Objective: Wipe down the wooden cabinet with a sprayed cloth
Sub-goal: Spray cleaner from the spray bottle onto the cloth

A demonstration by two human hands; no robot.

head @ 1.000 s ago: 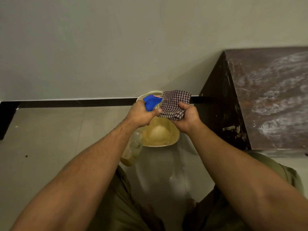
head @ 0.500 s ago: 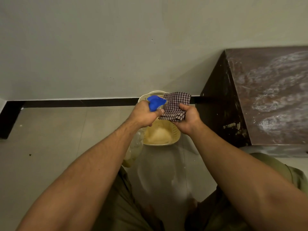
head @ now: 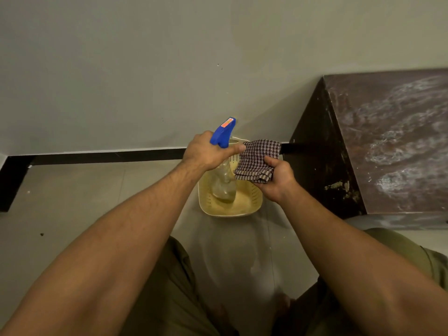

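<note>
**Cloth in one hand, bottle in the other, cabinet waiting**

My left hand [head: 206, 151] is wrapped tight around the neck of the spray bottle [head: 224, 183], forefinger laid along the front toward the cloth. The blue spray head [head: 221, 133] sticks up at about 12 o'clock from my knuckles, and the clear body hangs below the fist, over the yellow basket [head: 254, 207] on the floor. I cannot tell whether the bottle's base touches the basket or only hangs above it.

My right hand [head: 276, 180] pinches the checked cloth [head: 258, 160] bunched between thumb and fingers. I hold it up just beside the bottle at 3 o'clock from my left fist — near enough, I reckon, to catch spray rather than lose it to the floor.

The wooden cabinet [head: 388, 141] stands at 2 o'clock from my hands, against the wall, well apart from the cloth. Its dark top shows pale, cloudy smears, so the wiping looks far from finished. Keeping the work over the basket probably lets any drips fall there.
</note>
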